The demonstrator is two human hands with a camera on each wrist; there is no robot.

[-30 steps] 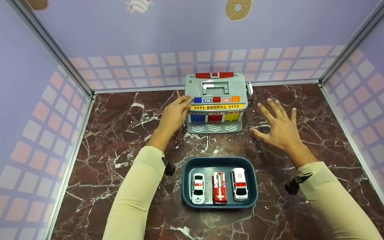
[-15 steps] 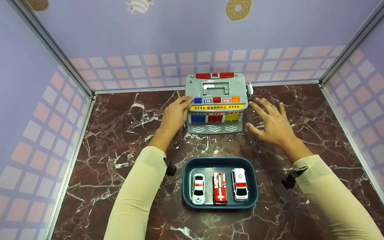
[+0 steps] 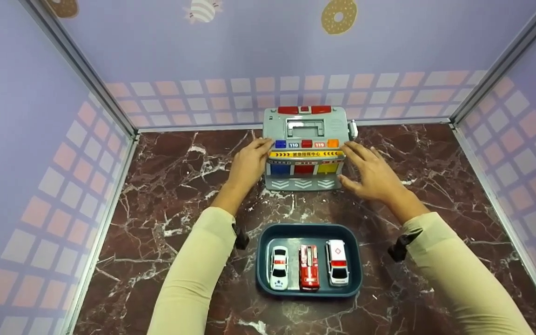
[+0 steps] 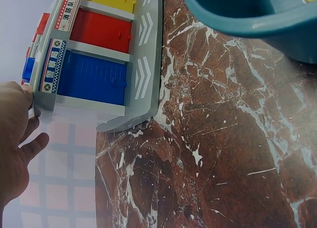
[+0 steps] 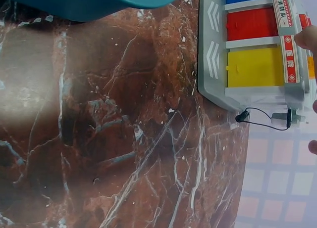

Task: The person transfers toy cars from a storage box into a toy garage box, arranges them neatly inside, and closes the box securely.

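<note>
A grey toy emergency station (image 3: 304,128) stands against the back wall, with a blue door (image 4: 91,77), a red door (image 4: 101,32) and a yellow door (image 5: 255,67), all down. My left hand (image 3: 248,163) touches its left front roof corner with the fingertips, thumb apart below. At the opposite corner my right hand (image 3: 372,174) rests its fingertips, thumb spread by the ramp. In front, a dark teal tray (image 3: 310,294) holds a white police car (image 3: 279,267), a red fire truck (image 3: 309,267) and a white ambulance (image 3: 338,263).
From the station's right side hangs a grey piece on a black cord (image 5: 262,126). Purple patterned walls (image 3: 272,46) close off the back and both sides of the dark red marbled tabletop (image 3: 179,200).
My right hand has moved left from the open tabletop to the station's right front corner. The left hand stays at the left corner. The head view has shifted slightly.
</note>
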